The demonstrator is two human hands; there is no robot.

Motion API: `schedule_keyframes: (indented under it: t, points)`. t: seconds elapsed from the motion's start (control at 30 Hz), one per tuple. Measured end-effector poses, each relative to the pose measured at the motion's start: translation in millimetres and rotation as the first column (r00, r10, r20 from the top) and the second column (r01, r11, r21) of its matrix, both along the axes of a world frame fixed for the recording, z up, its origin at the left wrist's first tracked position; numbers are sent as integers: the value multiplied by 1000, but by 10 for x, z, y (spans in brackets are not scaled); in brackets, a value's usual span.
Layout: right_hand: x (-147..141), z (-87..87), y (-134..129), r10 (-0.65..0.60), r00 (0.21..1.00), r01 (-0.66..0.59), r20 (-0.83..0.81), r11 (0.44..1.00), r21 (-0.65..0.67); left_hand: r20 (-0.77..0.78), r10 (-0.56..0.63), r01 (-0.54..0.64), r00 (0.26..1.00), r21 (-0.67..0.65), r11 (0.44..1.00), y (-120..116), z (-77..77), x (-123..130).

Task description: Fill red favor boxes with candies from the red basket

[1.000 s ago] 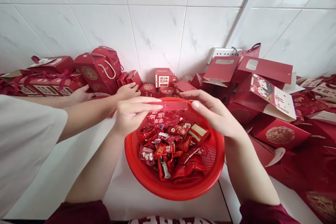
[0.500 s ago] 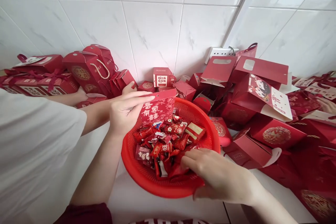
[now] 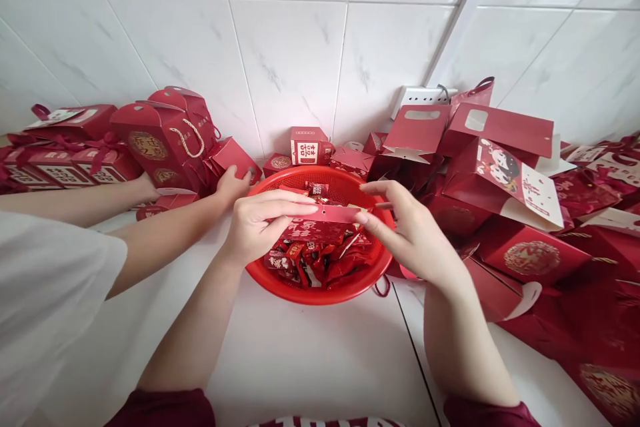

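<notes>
My left hand is closed on a small red paper gift bag by its top edge, which has a punched hole. White characters are printed on its front. The bag is over a red plastic basket that holds several wrapped candies. At the right end of the bag is my right hand, its thumb at the top edge and its other fingers spread apart. I see nothing held in that hand, though the space behind the bag is partly hidden.
Red gift boxes are piled on the right, beside a power strip. More boxes stand at the left. Another person's hand touches a red box near the basket. White tiled wall closes the back.
My right hand has risen from the candies to the bag's right end. My left hand has tilted the bag and moved it slightly right. The basket appears farther back.
</notes>
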State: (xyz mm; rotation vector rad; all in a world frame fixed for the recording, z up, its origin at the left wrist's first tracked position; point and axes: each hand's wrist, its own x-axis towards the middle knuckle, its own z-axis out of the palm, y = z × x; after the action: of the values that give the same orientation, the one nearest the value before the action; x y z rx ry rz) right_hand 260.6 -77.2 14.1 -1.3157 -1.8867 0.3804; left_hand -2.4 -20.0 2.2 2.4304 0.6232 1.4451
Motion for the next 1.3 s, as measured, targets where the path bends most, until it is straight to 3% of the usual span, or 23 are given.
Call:
schedule_keyframes:
  t: [0.13,0.23,0.33,0.5,0.67,0.77,0.87,0.97,1.07,1.17,1.3]
  points:
    - [-112,-57,101,227,971,-234,-77,967,-98,-114,106,-109,988,-23,994,-96,77,12]
    - [-124,-77,133,292,956,-293,-33,947,-132,-188,89,-95,978,-26,995,-122,79,35]
    - [-117,-93,145,330,941,-322,73,940,-111,-165,65,-66,984,-1,998,-104,37,72]
    - [-99,-137,158,287,946,-282,149,958,-54,-223,21,-29,975,-35,999,-128,95,135]
    - [-28,-179,171,135,972,-161,190,979,128,-311,-89,9,946,-249,968,-214,242,225]
    - [-15,-173,149,145,973,-180,180,964,195,-283,42,-96,958,-182,979,-233,230,303]
    - [-37,-143,117,178,982,-189,67,947,259,-214,166,-181,963,-53,982,-233,221,326]
    - [-46,-102,98,117,991,-90,-59,936,339,-93,250,-248,964,36,968,-240,290,270]
    - [-25,-65,88,46,994,-2,-102,920,393,82,472,-478,878,103,872,-250,391,187]
    - [-4,-39,70,36,995,7,-96,906,422,231,678,-713,697,131,688,-260,462,115]
    - [7,-18,40,82,995,-52,-55,909,414,337,800,-868,496,165,468,-328,523,10]
